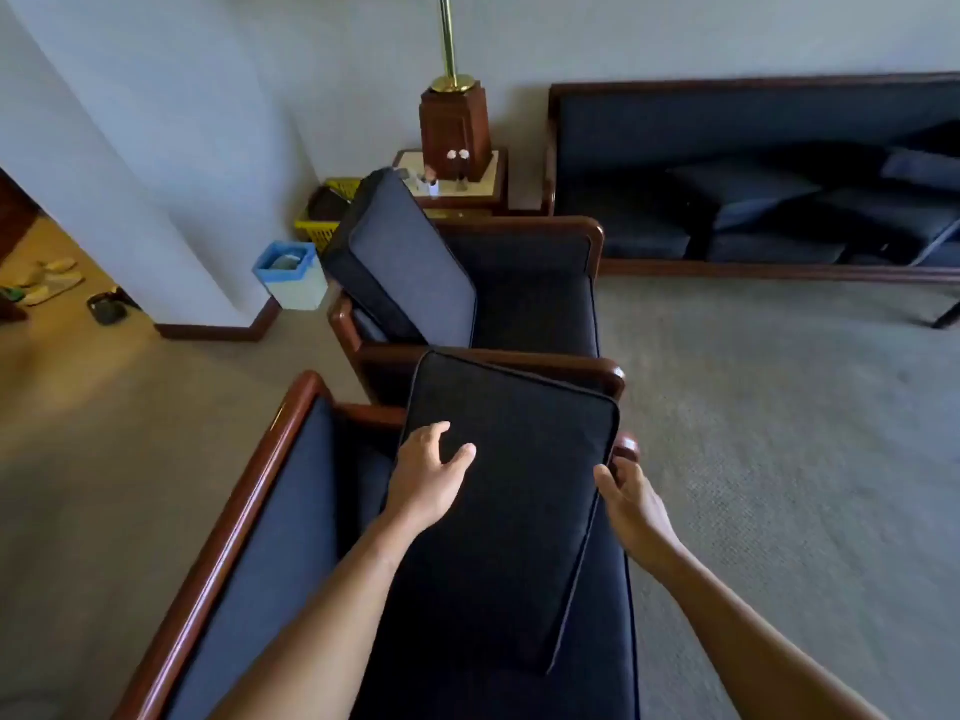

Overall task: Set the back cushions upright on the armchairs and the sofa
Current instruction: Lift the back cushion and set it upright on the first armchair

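Resting spread left hand (431, 472) on dark cushion (498, 506), right hand (631, 504) fingers apparently gripping its edge, fingertips hidden

**Two bare arms reaching forward, hands apart**

Both forearms enter from the bottom edge and stretch forward, sleeveless. The left hand (434, 472) lies palm down with fingers spread and slightly curled, thumb pointing right. The right hand (626, 498) sits a little lower and to the right, turned on edge, its fingers curled loosely inward and thumb raised. The two hands do not touch.
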Demonstrator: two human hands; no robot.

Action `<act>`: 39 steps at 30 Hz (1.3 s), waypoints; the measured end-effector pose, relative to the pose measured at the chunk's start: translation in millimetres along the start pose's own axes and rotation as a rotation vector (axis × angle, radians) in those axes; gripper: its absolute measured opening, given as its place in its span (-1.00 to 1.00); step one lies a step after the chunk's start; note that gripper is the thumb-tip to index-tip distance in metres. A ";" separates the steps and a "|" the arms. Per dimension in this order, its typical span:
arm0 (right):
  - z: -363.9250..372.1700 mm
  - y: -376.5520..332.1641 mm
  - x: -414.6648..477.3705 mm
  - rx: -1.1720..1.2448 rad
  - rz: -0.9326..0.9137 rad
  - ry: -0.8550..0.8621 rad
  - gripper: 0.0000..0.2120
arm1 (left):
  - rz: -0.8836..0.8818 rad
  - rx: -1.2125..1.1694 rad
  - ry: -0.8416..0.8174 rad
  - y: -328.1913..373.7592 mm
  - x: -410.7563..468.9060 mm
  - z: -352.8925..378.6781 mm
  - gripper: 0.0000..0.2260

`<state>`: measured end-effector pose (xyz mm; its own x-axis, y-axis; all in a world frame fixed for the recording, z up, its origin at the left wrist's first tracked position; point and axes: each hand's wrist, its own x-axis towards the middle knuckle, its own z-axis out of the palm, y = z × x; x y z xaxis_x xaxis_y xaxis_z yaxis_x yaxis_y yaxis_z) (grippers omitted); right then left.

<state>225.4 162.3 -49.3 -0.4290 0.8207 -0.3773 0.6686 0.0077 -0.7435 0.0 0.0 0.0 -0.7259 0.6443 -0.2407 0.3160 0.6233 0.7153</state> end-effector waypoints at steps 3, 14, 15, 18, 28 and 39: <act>26.1 12.2 24.0 0.094 0.130 0.007 -0.30 | -0.117 -0.040 -0.002 -33.2 34.4 8.3 -0.34; 75.1 59.2 114.9 0.597 0.261 0.057 -0.23 | -0.331 -0.272 0.038 -113.4 146.8 37.3 -0.02; 77.1 58.5 117.8 0.607 0.257 0.042 -0.28 | -0.332 -0.291 0.033 -120.7 152.7 40.0 -0.01; 86.8 66.2 123.3 0.630 0.231 0.056 -0.42 | -0.350 -0.345 0.033 -140.9 159.5 49.5 0.09; 91.4 74.8 104.9 0.686 0.188 0.042 -0.31 | -0.278 -0.518 0.218 -145.2 131.0 64.6 -0.15; 29.8 54.3 37.5 0.588 -0.020 0.041 -0.03 | -0.225 -0.709 0.039 -112.3 43.6 1.3 -0.22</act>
<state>227.5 176.5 -120.3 -0.4060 0.8453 -0.3474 0.2068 -0.2853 -0.9359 -66.3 -41.3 -91.7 -0.7518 0.5104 -0.4174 -0.3036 0.2940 0.9063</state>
